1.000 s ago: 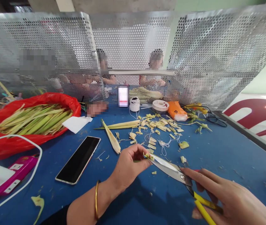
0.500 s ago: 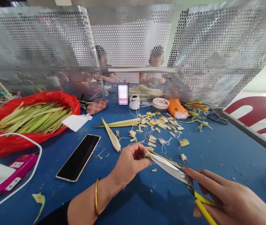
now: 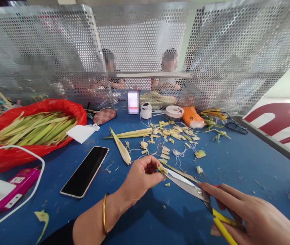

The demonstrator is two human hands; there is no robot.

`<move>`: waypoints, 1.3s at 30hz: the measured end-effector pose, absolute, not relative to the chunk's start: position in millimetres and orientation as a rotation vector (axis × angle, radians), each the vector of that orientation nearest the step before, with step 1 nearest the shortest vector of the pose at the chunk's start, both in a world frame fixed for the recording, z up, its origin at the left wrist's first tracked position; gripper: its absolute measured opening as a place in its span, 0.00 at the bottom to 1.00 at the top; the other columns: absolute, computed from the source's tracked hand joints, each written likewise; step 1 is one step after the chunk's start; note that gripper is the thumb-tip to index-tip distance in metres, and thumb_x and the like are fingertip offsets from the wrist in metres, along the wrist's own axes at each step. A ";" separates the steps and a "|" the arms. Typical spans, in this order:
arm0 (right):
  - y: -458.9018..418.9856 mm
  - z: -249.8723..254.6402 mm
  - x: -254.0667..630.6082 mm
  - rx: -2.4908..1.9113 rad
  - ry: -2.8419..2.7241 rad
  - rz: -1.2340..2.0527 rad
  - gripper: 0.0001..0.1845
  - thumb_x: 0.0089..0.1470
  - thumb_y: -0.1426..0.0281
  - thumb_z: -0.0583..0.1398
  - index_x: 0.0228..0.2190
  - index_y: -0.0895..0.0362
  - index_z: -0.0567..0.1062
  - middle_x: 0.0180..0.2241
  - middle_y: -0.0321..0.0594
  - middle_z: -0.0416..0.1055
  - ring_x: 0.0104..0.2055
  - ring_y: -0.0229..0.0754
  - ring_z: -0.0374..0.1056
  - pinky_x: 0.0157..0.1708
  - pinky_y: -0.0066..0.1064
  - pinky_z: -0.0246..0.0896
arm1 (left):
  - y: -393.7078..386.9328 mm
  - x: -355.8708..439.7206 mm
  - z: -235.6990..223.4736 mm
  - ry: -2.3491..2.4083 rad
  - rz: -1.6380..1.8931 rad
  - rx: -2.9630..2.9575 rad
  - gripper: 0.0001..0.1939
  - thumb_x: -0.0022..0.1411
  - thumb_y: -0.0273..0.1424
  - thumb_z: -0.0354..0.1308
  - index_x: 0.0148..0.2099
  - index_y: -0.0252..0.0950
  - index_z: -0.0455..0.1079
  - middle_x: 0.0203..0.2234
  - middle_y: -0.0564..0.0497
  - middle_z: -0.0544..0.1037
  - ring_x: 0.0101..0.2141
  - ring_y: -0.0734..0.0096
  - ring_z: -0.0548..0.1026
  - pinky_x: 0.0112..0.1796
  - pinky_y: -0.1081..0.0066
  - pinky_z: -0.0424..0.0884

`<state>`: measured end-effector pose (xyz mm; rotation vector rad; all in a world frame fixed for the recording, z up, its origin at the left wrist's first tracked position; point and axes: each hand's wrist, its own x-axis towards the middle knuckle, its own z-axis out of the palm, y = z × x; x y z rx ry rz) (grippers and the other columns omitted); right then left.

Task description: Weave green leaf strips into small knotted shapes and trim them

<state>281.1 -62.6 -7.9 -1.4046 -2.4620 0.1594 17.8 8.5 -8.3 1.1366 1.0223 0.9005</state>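
Observation:
Yellow-handled scissors (image 3: 191,185) are gripped in my right hand (image 3: 247,207), their blades pointing left. Between thumb and fingers, my left hand (image 3: 141,173) pinches a small piece of green husk (image 3: 161,168), and the blade tips meet it there. My fingers cover part of that piece. A long thin husk strip (image 3: 178,170) lies just behind the blades. Beyond my hands, many cut husk pieces (image 3: 175,131) are scattered with tangled white thread (image 3: 179,153). One whole pale husk leaf (image 3: 121,148) rests left of them.
To the left are a red plastic bag (image 3: 40,149) of husk leaves, a black phone (image 3: 85,172) and a magenta power strip (image 3: 19,187) with a white cable. Along the back stand a thread spool (image 3: 146,111), a tape roll (image 3: 174,113) and an orange packet (image 3: 193,117). A perforated metal screen (image 3: 145,41) rises behind.
Both hands stay almost in place, with the scissor tips still at the pinched husk piece. The blades look slightly closer together, and the view has shifted very slightly.

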 end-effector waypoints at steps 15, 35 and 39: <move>-63.4 -13.5 282.2 -1.356 -2.426 0.399 0.28 0.56 0.62 0.60 0.58 0.52 0.69 0.40 0.46 0.79 0.32 0.44 0.78 0.29 0.24 0.74 | 10.0 16.9 -8.8 0.960 0.865 1.032 0.09 0.44 0.27 0.66 0.29 0.34 0.68 0.24 0.53 0.74 0.25 0.78 0.68 0.27 0.76 0.61; -53.0 -28.1 279.2 -1.594 -2.213 0.160 0.27 0.55 0.56 0.60 0.53 0.54 0.72 0.36 0.43 0.81 0.28 0.44 0.78 0.24 0.24 0.72 | 14.5 16.0 -17.3 0.884 0.871 0.812 0.11 0.46 0.28 0.69 0.33 0.32 0.73 0.27 0.51 0.77 0.26 0.79 0.70 0.28 0.76 0.65; -39.4 -47.8 283.7 -1.842 -2.196 -0.061 0.22 0.56 0.60 0.57 0.49 0.54 0.72 0.22 0.37 0.78 0.18 0.44 0.73 0.14 0.27 0.62 | 15.7 15.3 -21.2 0.794 0.887 0.598 0.14 0.43 0.23 0.71 0.36 0.32 0.74 0.29 0.52 0.77 0.28 0.78 0.74 0.35 0.74 0.71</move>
